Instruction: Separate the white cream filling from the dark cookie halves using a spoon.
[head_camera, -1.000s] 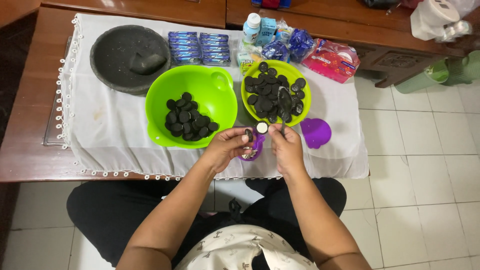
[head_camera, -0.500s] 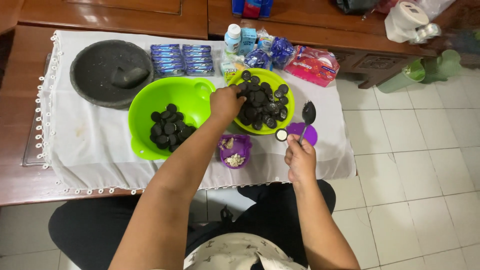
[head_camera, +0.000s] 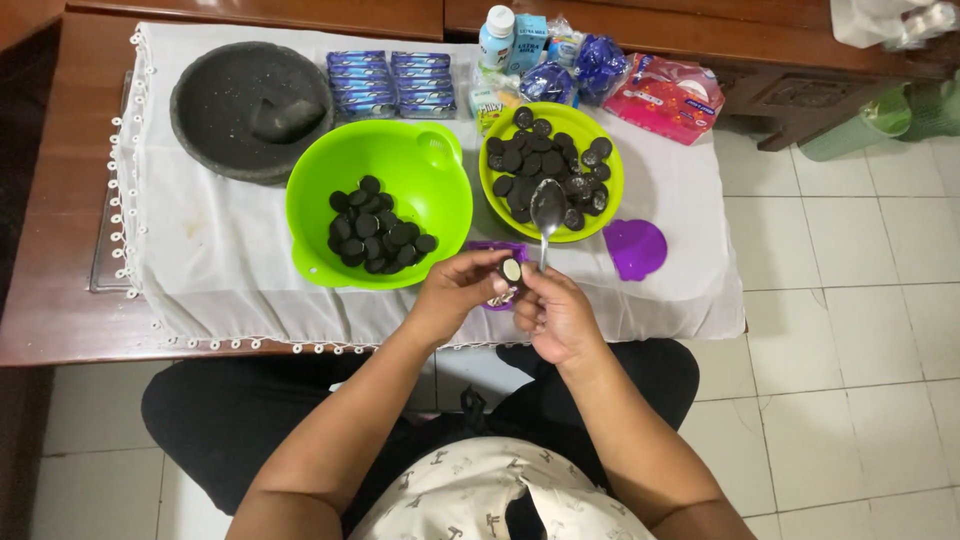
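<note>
White cloth (head_camera: 200, 250) covering low wooden table. Left hand (head_camera: 455, 295) pinching cream-topped cookie half (head_camera: 512, 270); right hand (head_camera: 555, 315) gripping spoon (head_camera: 547, 210) w/ fingers closed. Cookie could be cracking or slipping if scraped hard, cream missing purple cup (head_camera: 492, 248).

Bare cloth (head_camera: 215, 260) lies open left; two green bowls (head_camera: 380, 205) block the way ahead.

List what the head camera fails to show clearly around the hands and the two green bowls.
- Small purple cup: head view, mostly hidden behind the left hand and right hand; contents unseen.
- Round cookie half with white cream: too small to tell how much cream is on it.
- Metal spoon: handle covered by the right hand.
- Bottle and packets at the back: partly cut off by the top edge.
</note>
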